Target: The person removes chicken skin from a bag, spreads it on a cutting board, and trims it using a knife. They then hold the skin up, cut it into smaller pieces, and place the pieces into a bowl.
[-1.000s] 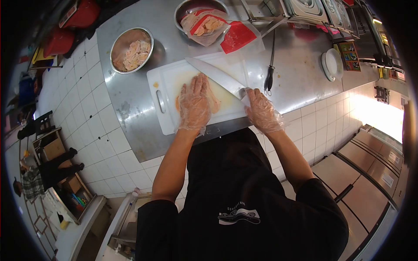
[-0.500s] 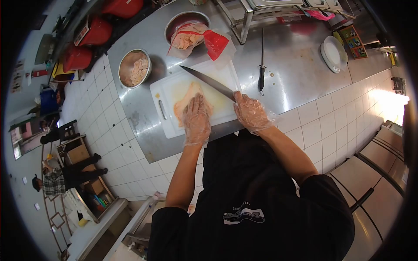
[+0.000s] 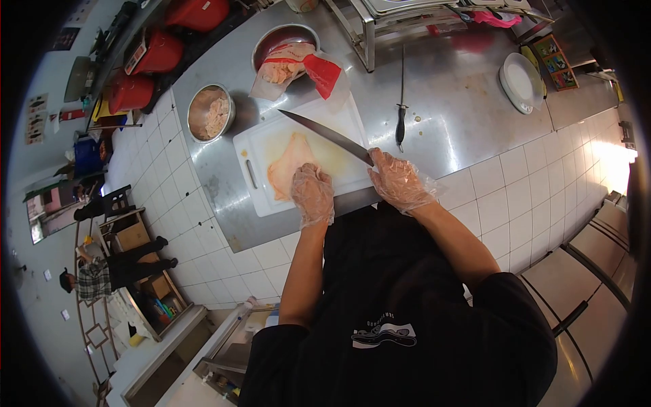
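Observation:
A flat, pale piece of raw chicken [image 3: 286, 166] lies on the white cutting board [image 3: 255, 139]. My left hand [image 3: 313, 193], in a clear plastic glove, rests at the chicken's lower right edge. Its fingers are curled against the meat, and the fingertips are partly hidden. My right hand [image 3: 400, 178], gloved too, is wrapped around the handle of a long kitchen knife [image 3: 329, 137]. The blade points up and to the left across the board, apart from the chicken.
Beyond the board stand a metal bowl of cut meat [image 3: 201, 125] and another bowl [image 3: 263, 51] with a red-and-clear bag of meat [image 3: 285, 71]. A sharpening steel [image 3: 401, 125] lies to the right, and white plates [image 3: 519, 85] farther over. One person [image 3: 95, 277] stands at far left.
My left hand has drawn back toward me and right, from lying flat on the chicken to curled fingers at its edge. The knife stays in my right hand; the view has shifted slightly.

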Demonstrator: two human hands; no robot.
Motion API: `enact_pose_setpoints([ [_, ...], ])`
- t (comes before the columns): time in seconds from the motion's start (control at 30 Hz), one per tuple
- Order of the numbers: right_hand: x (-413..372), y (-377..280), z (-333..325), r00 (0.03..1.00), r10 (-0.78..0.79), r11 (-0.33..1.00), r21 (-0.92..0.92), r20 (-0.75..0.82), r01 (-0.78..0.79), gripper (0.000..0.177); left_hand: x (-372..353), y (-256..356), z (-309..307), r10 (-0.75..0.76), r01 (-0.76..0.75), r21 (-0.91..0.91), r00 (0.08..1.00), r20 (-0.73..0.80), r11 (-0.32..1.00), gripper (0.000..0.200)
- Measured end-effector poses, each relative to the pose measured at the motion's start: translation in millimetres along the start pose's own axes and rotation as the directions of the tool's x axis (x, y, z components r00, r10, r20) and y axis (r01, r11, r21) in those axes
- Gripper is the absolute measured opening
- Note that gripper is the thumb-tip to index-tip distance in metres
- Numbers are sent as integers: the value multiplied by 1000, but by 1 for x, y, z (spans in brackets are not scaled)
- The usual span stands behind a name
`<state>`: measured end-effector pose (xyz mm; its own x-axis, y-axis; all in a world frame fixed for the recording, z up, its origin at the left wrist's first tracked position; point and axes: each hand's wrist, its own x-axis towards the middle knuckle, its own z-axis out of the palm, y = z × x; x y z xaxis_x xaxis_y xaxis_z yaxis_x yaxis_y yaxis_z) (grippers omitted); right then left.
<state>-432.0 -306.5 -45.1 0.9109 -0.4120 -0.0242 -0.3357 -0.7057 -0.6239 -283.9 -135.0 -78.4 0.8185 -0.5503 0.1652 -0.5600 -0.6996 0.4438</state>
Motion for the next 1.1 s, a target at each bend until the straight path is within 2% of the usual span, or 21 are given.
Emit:
enact_pose_setpoints([
  [0.03,1,2,0,1000,-8,1000,16,7,8,30,1,1,0,20,-20,29,1000,-12,999,21],
  [0.13,3,7,0,998,-56,998,22,12,56,30,6,4,-3,-39,32,85,996,84,996,22],
  [0.23,6,8,-7,992,-10,998,59,124,3,29,9,4,-6,2,-9,80,997,80,997,20],
  [0.33,12,1,-25,944,25,997,54,328,-45,31,7,-3,-4,-47,48,-27,998,39,998,19],
  [0.43,24,-6,-35,875,37,992,88,482,-90,34,5,-11,-4,-129,134,-50,987,94,990,18],
  [0.53,38,-1,-33,826,-31,992,116,562,-42,36,4,-16,0,-150,166,-143,982,119,976,17],
  [0.63,47,9,-19,830,-70,996,87,554,26,37,0,-17,3,-73,82,-160,995,63,984,18],
  [0.73,53,11,-25,806,-31,998,64,591,-9,38,-6,-18,4,20,-17,-110,1000,19,994,18],
  [0.93,60,12,-32,806,-47,999,45,590,26,38,-12,-14,1,36,-35,-21,999,29,999,14],
  [1.03,63,15,-29,825,-30,1000,19,564,23,37,-12,-10,-4,24,-22,-35,999,49,999,12],
  [1.1,64,15,-28,830,-38,999,22,557,31,36,-11,-7,-11,27,-24,-21,990,135,999,11],
])
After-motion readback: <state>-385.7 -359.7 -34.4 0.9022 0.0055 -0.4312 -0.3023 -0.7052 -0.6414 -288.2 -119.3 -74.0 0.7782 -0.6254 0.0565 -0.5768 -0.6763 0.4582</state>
